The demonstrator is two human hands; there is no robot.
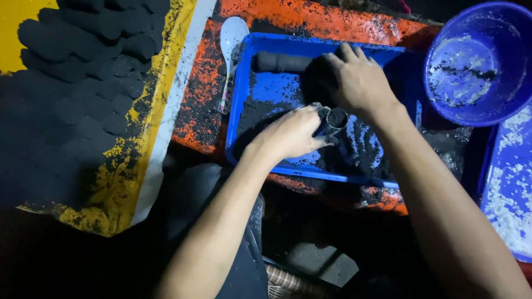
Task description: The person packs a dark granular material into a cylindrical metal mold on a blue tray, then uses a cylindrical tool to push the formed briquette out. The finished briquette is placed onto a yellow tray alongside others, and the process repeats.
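My left hand (293, 133) grips a short metal tube mould (332, 120) packed with black powder, standing in a blue tray (241, 94). My right hand (354, 80) lies palm down just behind it on a heap of black powder (313, 77), fingers spread over the heap. Loose black powder (257, 116) covers much of the tray floor. A dark cylindrical pestle or formed roll (280, 62) rests along the tray's far edge.
Many shaped black briquettes (77, 61) lie in rows on a yellow sheet at left. A white spoon (230, 39) sits left of the tray. A blue bowl (482, 61) with white residue stands at right, above another blue tray (510, 188) dusted white.
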